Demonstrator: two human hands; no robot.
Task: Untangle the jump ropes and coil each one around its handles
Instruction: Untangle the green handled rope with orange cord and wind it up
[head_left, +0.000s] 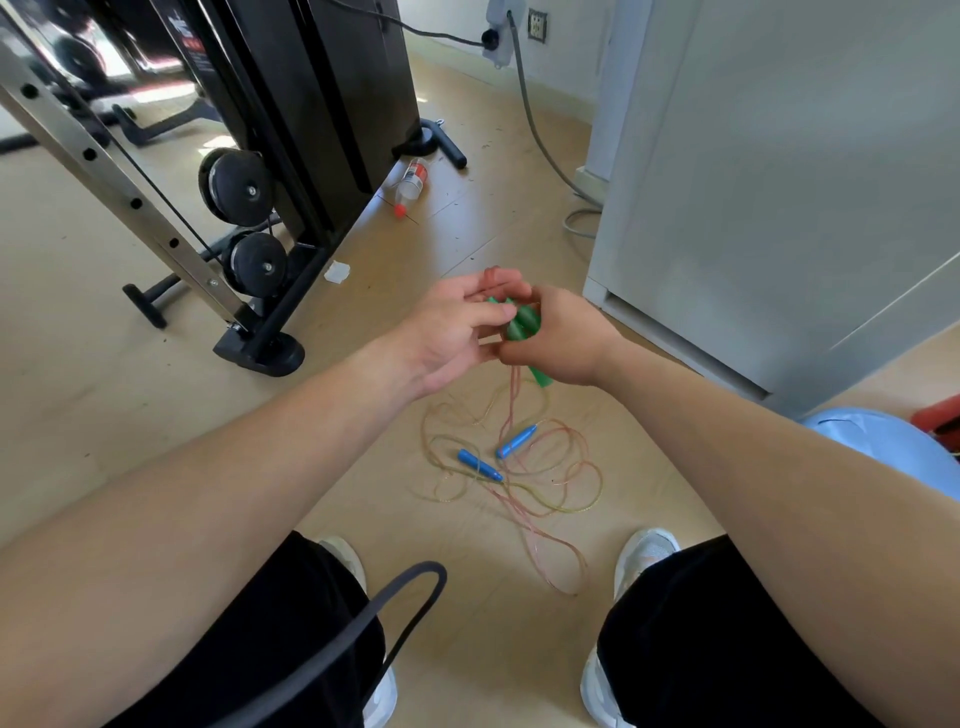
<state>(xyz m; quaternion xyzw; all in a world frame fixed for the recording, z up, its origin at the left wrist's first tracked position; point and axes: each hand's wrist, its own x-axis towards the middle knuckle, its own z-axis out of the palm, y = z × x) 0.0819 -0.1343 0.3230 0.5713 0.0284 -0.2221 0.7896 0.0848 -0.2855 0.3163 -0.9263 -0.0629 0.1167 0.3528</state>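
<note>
The right hand (561, 345) curls its fingers round two green handles (522, 325) held side by side above the floor (156, 338), their long axis tilted and the lower ends pointing down and right. The left hand (454, 325) pinches the pink rope (491, 275) at their top. Below, two blue handles (480, 465) lie in tangled rope (571, 488), with a weight machine (311, 130) to the left and a cabinet (779, 182) to the right.

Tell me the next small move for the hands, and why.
Probably wind a turn round the green handles: the right hand grips them, the left hand pinches the pink rope beside them, and the rest hangs loose to the floor.
</note>
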